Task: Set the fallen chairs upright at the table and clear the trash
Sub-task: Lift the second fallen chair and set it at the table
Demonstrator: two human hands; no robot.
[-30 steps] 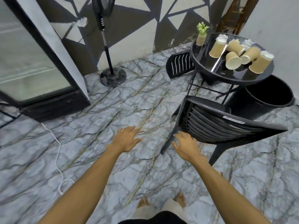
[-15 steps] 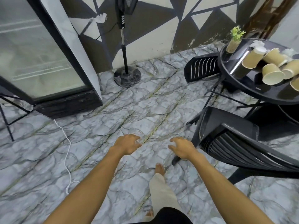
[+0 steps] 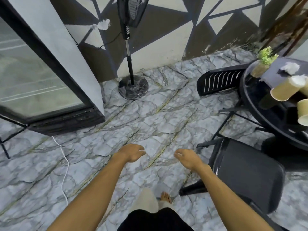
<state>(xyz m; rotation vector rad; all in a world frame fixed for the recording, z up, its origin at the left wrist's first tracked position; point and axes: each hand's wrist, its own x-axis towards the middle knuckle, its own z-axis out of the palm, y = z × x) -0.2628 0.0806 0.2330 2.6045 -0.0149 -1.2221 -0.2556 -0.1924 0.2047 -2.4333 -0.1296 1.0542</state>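
While both arms are reaching out over the marble floor (image 3: 150, 114), the left hand (image 3: 133, 153) and the right hand (image 3: 188, 158) are hanging loosely curled and holding nothing, the right one just beside the black chair (image 3: 246, 172), which seems to be standing on its legs by the round table (image 3: 255, 114). A second chair (image 3: 218, 80) is lying on its side beyond the table, and tipped paper cups (image 3: 281, 90) and a crumpled tissue (image 3: 290, 68) are sitting on the tabletop.
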